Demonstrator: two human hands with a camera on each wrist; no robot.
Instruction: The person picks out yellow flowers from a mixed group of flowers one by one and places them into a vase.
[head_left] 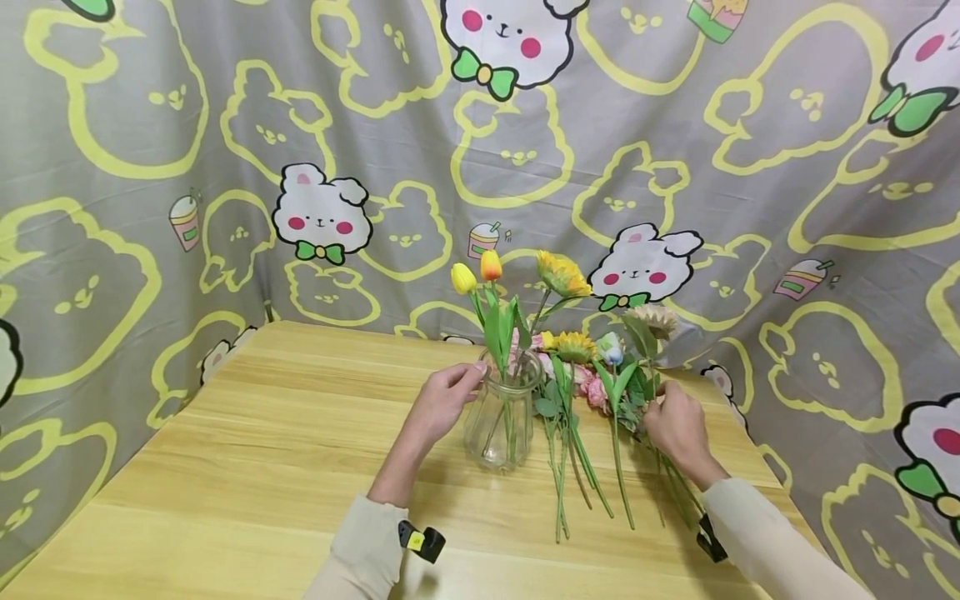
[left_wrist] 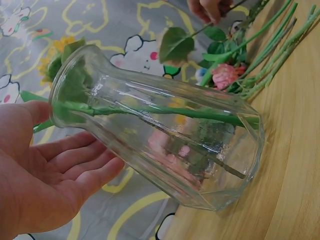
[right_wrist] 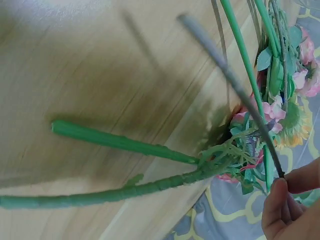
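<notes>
A clear glass vase [head_left: 483,437] stands upright on the table, holding a yellow tulip [head_left: 463,278], an orange tulip [head_left: 491,265] and a sunflower [head_left: 562,275]. My left hand [head_left: 447,404] is at the vase's left side. In the left wrist view, its thumb touches the rim and the other fingers extend loosely beside the glass [left_wrist: 135,95]. At the right, my right hand [head_left: 678,425] pinches the stem of a pale beige flower [head_left: 651,321], which is upright. The right wrist view shows the brownish stem [right_wrist: 227,75] between thumb and fingertips, its cut end pointing away.
Right of the vase lie another sunflower [head_left: 573,346], pink flowers [head_left: 596,392] and a blue-white tulip [head_left: 612,348]. Their green stems [head_left: 622,475] point toward the table's front. A patterned grey curtain [head_left: 420,133] hangs behind the wooden table [head_left: 247,467].
</notes>
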